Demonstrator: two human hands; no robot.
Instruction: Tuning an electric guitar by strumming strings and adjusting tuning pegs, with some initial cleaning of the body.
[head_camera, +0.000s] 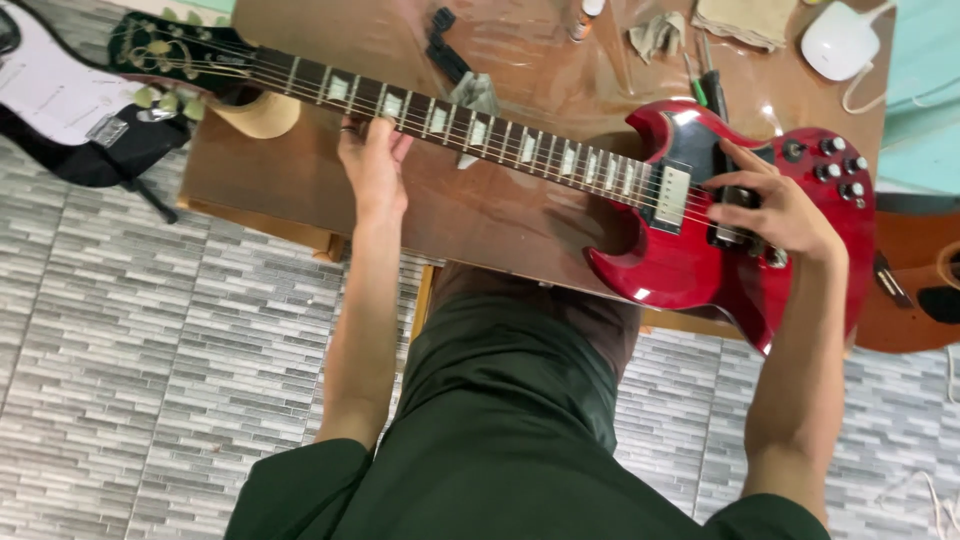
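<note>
Overhanging the table edge (300, 225), red guitar (690, 250); left hand (372, 165) clasping its neck, right hand (780, 210) spread over strings

Head camera, steeply downward, close overhead.

Bright, even daylight throughout, soft rather than harsh. Strong white glare on the clear film over the table (300, 170) near its far edge, with smaller highlights along the glossy red guitar body (690, 270), brightest at its upper horn and lower rim. Faint, diffuse shadow under the near table edge on the tiled floor (130, 360). Sharp across the middle; slightly soft toward the corners. Noticeable wide-angle stretch at the edges, bending floor lines. Dark clothing at bottom nearly featureless.
</note>
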